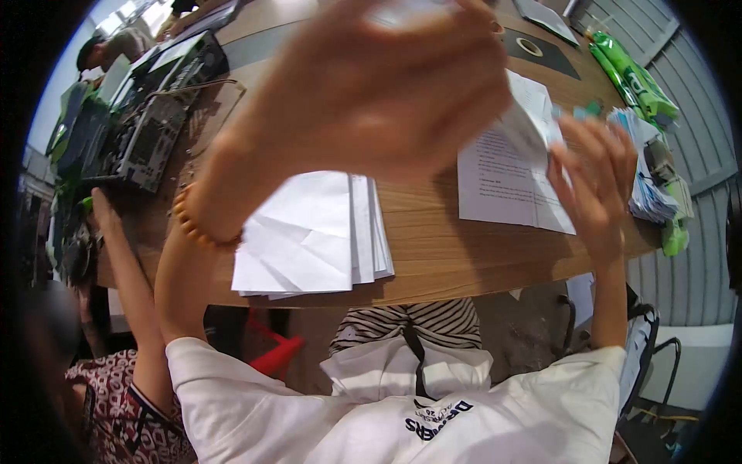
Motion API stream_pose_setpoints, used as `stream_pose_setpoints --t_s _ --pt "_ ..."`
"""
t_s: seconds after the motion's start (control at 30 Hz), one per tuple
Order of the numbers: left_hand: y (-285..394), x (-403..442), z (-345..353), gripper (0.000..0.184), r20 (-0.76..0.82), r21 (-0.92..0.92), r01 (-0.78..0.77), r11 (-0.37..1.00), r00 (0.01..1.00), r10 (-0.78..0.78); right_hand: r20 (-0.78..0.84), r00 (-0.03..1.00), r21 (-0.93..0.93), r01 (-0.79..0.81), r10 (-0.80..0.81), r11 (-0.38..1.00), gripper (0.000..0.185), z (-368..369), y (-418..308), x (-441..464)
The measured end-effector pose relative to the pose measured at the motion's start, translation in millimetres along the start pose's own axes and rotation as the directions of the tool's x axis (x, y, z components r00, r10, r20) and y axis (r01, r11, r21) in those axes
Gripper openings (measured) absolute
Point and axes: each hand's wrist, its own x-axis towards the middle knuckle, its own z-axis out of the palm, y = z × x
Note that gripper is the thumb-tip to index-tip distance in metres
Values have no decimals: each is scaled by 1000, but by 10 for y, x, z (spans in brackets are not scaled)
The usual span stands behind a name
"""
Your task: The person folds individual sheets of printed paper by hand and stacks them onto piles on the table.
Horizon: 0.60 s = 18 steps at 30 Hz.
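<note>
My left hand (pixel 386 93) is raised large and blurred over the middle of the desk, with a beaded bracelet on its wrist; what its fingers do is smeared by motion. On the right, my right hand (pixel 591 174) is at the edge of a printed sheet (pixel 502 189), its fingers bent and blurred. Part of that sheet is lifted and curled between the hands. A stack of folded white papers (pixel 301 240) lies near the desk's front edge, below my left forearm.
Electronic equipment (pixel 154 139) stands at the left, near another person's arm (pixel 127 255). A tape roll (pixel 529 47) lies at the back right. Green packages (pixel 634 81) and a paper pile (pixel 649 182) line the wooden desk's (pixel 421 255) right side. Another person sits at the far left.
</note>
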Motion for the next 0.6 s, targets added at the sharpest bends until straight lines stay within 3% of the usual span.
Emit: stream_pose_setpoints --t_s 0.1,0.13,0.17,0.23,0.3,0.33,0.4,0.43,0.47,0.5,0.53,0.6 --pt "-153 -16 -810 18 327 210 -119 970 944 45 -375 919 -31 121 -124 992 18 495 74 604" --pt "-69 -21 -981 15 365 267 -50 962 930 -53 -445 884 -4 154 -139 988 15 605 32 807" --pt "28 -33 -1131 12 393 328 17 944 907 -153 -417 896 32 182 -152 983 20 652 -26 971" --pt "242 -184 -1424 18 538 343 -95 935 835 -112 -528 826 178 335 -197 925 16 913 -195 1232" --pt "461 -351 -1526 24 665 191 -254 948 744 65 -559 787 269 470 -261 841 11 1130 -414 1321" --pt "584 -359 -1476 22 675 117 -244 963 730 103 -576 756 278 539 -311 795 11 1226 -512 1305" --pt "939 -605 -1377 12 645 82 3 997 762 -55 -501 759 345 615 -415 709 12 1381 -691 1180" --pt "1067 -702 -1341 12 650 93 5 996 757 -64 -501 741 321 639 -447 699 12 1451 -776 1115" --pt "1180 -795 -1315 8 654 90 155 984 736 -175 -438 746 351 655 -501 669 11 1429 -813 1066" --pt "1261 -861 -1279 9 659 82 300 950 699 -278 -392 795 463 605 -462 648 14 1477 -843 999" --pt "1313 -902 -1230 9 661 82 301 950 697 -278 -336 841 567 539 -423 622 16 1516 -879 952" --pt "1377 -971 -1152 12 597 -18 569 822 666 -448 -319 848 583 528 -423 618 19 1589 -890 919"
